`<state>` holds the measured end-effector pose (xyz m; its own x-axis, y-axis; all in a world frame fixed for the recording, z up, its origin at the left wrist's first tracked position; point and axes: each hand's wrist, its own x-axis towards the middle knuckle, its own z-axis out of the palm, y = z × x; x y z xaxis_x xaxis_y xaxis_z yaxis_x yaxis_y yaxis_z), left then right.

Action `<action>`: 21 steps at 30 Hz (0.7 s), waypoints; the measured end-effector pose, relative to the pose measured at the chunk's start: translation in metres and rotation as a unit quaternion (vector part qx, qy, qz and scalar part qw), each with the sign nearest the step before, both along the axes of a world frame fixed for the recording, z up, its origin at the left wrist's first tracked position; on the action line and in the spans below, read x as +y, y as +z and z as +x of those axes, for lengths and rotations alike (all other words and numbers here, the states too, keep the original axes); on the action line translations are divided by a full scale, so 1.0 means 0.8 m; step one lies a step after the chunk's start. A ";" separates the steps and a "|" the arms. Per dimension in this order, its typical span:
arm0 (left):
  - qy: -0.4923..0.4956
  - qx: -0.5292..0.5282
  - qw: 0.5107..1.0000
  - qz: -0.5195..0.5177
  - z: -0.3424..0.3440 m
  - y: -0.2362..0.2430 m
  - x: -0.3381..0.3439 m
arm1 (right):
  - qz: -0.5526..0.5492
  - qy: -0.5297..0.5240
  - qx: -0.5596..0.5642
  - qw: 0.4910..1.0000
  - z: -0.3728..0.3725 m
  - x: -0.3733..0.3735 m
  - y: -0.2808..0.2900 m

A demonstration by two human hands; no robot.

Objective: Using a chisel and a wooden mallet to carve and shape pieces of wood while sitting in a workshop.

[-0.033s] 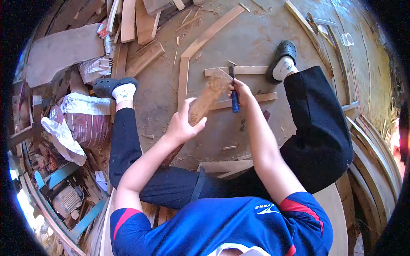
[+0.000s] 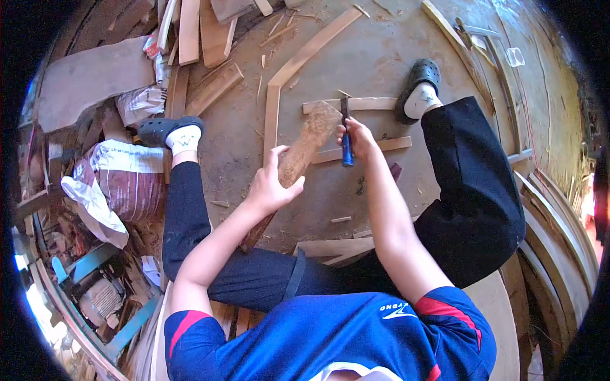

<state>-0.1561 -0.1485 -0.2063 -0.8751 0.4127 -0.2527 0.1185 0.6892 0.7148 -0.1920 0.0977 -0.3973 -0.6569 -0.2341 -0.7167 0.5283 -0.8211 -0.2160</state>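
Note:
My left hand is wrapped round a rough brown piece of wood, which slants up and away to the right from near my left thigh. The wood's far end is broad and pale. Beside that end, my right hand is closed on a chisel-like tool with a blue handle and a dark, narrow blade pointing away from me. I cannot tell whether blade and wood touch. Beyond the tool, a pale wooden strip lies on the floor; a second strip is nearer to me.
An angled wooden frame piece lies ahead on the concrete floor, among shavings. Boards, a maroon and white sack and a motor crowd the left. Curved boards are stacked at right.
The piece of wood has shifted very slightly away and to the left. The blue-handled tool is a little more upright in my right hand.

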 end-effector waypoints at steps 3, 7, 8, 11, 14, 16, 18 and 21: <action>0.020 -0.008 1.000 -0.023 0.008 -0.013 -0.008 | 0.010 -0.115 0.033 0.993 0.008 -0.009 0.031; 0.095 -0.202 0.966 0.130 0.007 -0.034 -0.011 | -0.199 -0.246 -0.043 0.948 -0.002 -0.001 0.052; 0.153 -0.287 0.923 0.207 0.006 -0.037 -0.012 | -0.298 -0.269 -0.051 0.914 -0.004 0.003 0.052; 0.331 -0.635 0.599 0.358 -0.005 -0.043 -0.014 | -0.385 -0.211 -0.040 0.898 -0.011 0.013 0.046; 0.374 -0.656 0.488 0.436 -0.010 -0.044 -0.014 | -0.407 -0.252 -0.016 0.878 -0.014 0.015 0.036; 0.369 -0.662 0.509 0.409 -0.009 -0.044 -0.015 | -0.421 -0.269 0.004 0.866 -0.012 0.017 0.031; 0.367 -0.657 0.530 0.391 -0.007 -0.044 -0.016 | -0.454 -0.290 0.018 0.842 -0.009 0.021 0.027; 0.373 -0.649 0.551 0.368 -0.007 -0.041 -0.018 | -0.519 -0.256 0.069 0.813 -0.004 0.021 0.021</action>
